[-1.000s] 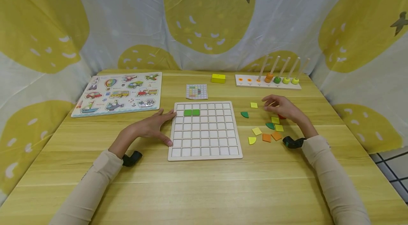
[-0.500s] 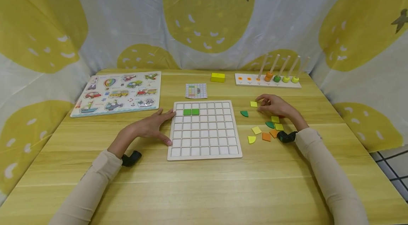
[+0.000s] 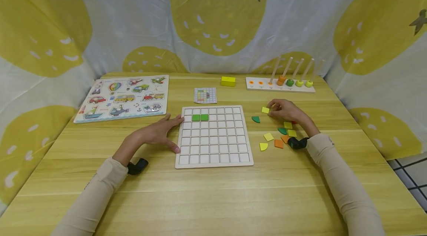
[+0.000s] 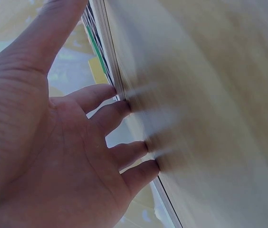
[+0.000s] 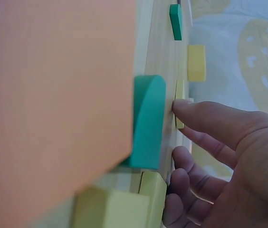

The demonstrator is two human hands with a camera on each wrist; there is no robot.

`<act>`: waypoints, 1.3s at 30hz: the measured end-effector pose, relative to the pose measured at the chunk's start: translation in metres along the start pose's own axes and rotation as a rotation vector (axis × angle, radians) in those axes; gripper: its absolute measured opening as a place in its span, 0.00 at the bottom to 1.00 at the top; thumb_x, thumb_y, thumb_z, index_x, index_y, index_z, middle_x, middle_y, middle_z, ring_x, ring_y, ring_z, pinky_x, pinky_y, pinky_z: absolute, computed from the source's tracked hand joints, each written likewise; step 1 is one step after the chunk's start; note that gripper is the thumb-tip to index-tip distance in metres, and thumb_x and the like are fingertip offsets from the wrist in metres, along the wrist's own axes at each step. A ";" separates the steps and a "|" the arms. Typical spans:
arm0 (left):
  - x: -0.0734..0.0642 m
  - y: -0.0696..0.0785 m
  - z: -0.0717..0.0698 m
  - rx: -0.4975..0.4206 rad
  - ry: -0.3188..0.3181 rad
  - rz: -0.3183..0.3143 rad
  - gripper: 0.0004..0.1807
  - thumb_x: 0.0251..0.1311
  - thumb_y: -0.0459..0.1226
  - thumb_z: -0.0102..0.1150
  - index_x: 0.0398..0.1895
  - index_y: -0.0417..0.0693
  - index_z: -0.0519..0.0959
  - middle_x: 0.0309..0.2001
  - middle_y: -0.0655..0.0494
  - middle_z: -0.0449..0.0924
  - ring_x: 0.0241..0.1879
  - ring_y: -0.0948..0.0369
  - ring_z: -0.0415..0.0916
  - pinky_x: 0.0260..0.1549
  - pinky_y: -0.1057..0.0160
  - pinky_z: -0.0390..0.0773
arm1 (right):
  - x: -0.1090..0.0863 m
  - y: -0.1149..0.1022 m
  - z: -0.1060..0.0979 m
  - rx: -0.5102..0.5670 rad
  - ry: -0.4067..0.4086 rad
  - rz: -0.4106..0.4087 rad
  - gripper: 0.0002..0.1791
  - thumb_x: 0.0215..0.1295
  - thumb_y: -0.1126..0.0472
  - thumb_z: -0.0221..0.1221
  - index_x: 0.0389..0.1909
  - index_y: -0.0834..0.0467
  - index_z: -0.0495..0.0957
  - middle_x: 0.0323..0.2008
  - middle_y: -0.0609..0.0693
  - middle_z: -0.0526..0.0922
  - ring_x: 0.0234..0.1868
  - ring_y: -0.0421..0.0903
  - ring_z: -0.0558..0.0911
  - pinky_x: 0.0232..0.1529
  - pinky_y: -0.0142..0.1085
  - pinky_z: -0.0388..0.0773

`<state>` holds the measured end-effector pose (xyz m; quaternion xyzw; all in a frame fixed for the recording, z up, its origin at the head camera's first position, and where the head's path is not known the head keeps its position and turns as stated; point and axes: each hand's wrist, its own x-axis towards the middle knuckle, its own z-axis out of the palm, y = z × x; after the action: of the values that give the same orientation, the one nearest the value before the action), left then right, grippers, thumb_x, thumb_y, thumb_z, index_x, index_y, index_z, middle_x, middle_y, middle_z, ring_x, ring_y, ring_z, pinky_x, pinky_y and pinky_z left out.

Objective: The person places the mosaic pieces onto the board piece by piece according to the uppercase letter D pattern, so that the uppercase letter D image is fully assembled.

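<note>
Tabletop (image 3: 200, 199): wooden; 12 o'clock is away from the person.
Grid board (image 3: 214, 141): middle; directions run from its centre.
Picture board (image 3: 128, 89): 10 o'clock.
Peg stand (image 3: 260, 87): 2 o'clock, some pegs beaded.
Left hand (image 3: 156, 132): 9 o'clock, grasping nothing, fingers spread, touching the grid board's edge.
Right hand (image 3: 288, 110): grasping a yellow square (image 3: 265, 110) between thumb and finger, toward 2 o'clock.
Pattern card (image 3: 205, 95): 12 o'clock, near the grid board.
Loose pieces (image 3: 278, 143): scattered around 3 o'clock.
Green squares (image 3: 204, 117): two adjacent cells, toward 11 o'clock.

Head view looks fwd/down, wrist views nr fingers (image 4: 109, 118)
</note>
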<state>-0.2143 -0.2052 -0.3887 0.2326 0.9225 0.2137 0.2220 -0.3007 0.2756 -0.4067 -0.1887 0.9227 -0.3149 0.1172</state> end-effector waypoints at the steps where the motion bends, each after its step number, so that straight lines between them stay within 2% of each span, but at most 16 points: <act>1: 0.000 0.000 0.000 0.000 0.002 0.003 0.64 0.38 0.60 0.73 0.76 0.48 0.49 0.77 0.46 0.41 0.73 0.37 0.27 0.63 0.31 0.47 | 0.000 0.000 0.000 -0.004 0.003 0.000 0.15 0.65 0.63 0.60 0.50 0.64 0.75 0.37 0.58 0.78 0.34 0.48 0.75 0.36 0.38 0.71; 9: -0.002 0.001 0.000 -0.011 0.000 0.001 0.64 0.38 0.60 0.73 0.76 0.48 0.49 0.77 0.46 0.40 0.73 0.38 0.27 0.64 0.32 0.47 | -0.002 -0.005 -0.002 0.006 0.035 0.011 0.16 0.66 0.64 0.59 0.51 0.66 0.75 0.40 0.61 0.80 0.40 0.52 0.78 0.40 0.38 0.74; 14: -0.002 0.002 -0.001 -0.004 0.004 0.008 0.64 0.39 0.60 0.73 0.76 0.48 0.49 0.77 0.45 0.40 0.73 0.38 0.27 0.64 0.32 0.47 | -0.002 -0.013 -0.005 0.052 0.029 0.009 0.16 0.67 0.64 0.58 0.53 0.66 0.74 0.41 0.60 0.82 0.40 0.51 0.80 0.41 0.37 0.76; 20: -0.002 0.002 0.000 -0.014 0.005 0.021 0.63 0.40 0.58 0.73 0.76 0.46 0.48 0.77 0.45 0.40 0.73 0.37 0.27 0.64 0.32 0.45 | 0.000 -0.024 -0.003 0.074 0.047 -0.043 0.15 0.66 0.66 0.58 0.52 0.68 0.75 0.39 0.62 0.84 0.40 0.52 0.82 0.42 0.36 0.75; 23: -0.003 0.001 0.000 -0.015 0.005 0.021 0.63 0.40 0.58 0.73 0.76 0.46 0.48 0.77 0.45 0.40 0.73 0.37 0.27 0.64 0.32 0.46 | 0.002 -0.031 0.000 0.110 0.051 -0.066 0.15 0.65 0.67 0.58 0.52 0.69 0.74 0.39 0.64 0.83 0.40 0.55 0.82 0.41 0.33 0.75; 26: -0.002 0.000 0.001 -0.015 0.002 0.019 0.64 0.40 0.59 0.73 0.76 0.47 0.48 0.77 0.45 0.40 0.73 0.37 0.27 0.63 0.31 0.45 | 0.000 -0.047 0.003 0.162 0.041 -0.080 0.16 0.65 0.69 0.57 0.52 0.71 0.72 0.39 0.68 0.81 0.40 0.61 0.81 0.39 0.32 0.75; 29: -0.002 0.000 0.001 -0.016 -0.003 0.010 0.64 0.39 0.60 0.73 0.76 0.48 0.48 0.77 0.47 0.39 0.73 0.38 0.26 0.64 0.32 0.45 | 0.005 -0.054 0.008 0.197 0.026 -0.099 0.17 0.66 0.69 0.57 0.53 0.71 0.72 0.39 0.68 0.80 0.40 0.60 0.80 0.37 0.32 0.75; 32: -0.001 0.000 0.001 -0.016 -0.006 0.007 0.64 0.39 0.60 0.73 0.76 0.48 0.48 0.77 0.47 0.39 0.73 0.38 0.26 0.64 0.32 0.43 | 0.014 -0.053 0.016 0.216 0.021 -0.111 0.17 0.65 0.66 0.58 0.53 0.67 0.73 0.38 0.63 0.80 0.38 0.54 0.80 0.36 0.32 0.75; 35: -0.001 0.000 0.000 -0.019 -0.005 0.012 0.64 0.39 0.60 0.73 0.76 0.47 0.48 0.77 0.47 0.39 0.73 0.38 0.26 0.65 0.32 0.43 | 0.019 -0.063 0.022 0.236 0.006 -0.119 0.16 0.65 0.66 0.59 0.53 0.66 0.73 0.37 0.60 0.80 0.35 0.50 0.79 0.34 0.32 0.75; 39: -0.002 0.001 -0.001 -0.025 -0.002 0.018 0.63 0.40 0.59 0.73 0.76 0.46 0.48 0.77 0.45 0.39 0.73 0.37 0.26 0.65 0.32 0.42 | 0.024 -0.076 0.031 0.274 -0.025 -0.146 0.16 0.65 0.67 0.58 0.53 0.66 0.73 0.37 0.61 0.79 0.34 0.51 0.78 0.34 0.33 0.75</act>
<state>-0.2128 -0.2056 -0.3872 0.2384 0.9174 0.2271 0.2237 -0.2915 0.1933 -0.3852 -0.2416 0.8535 -0.4431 0.1298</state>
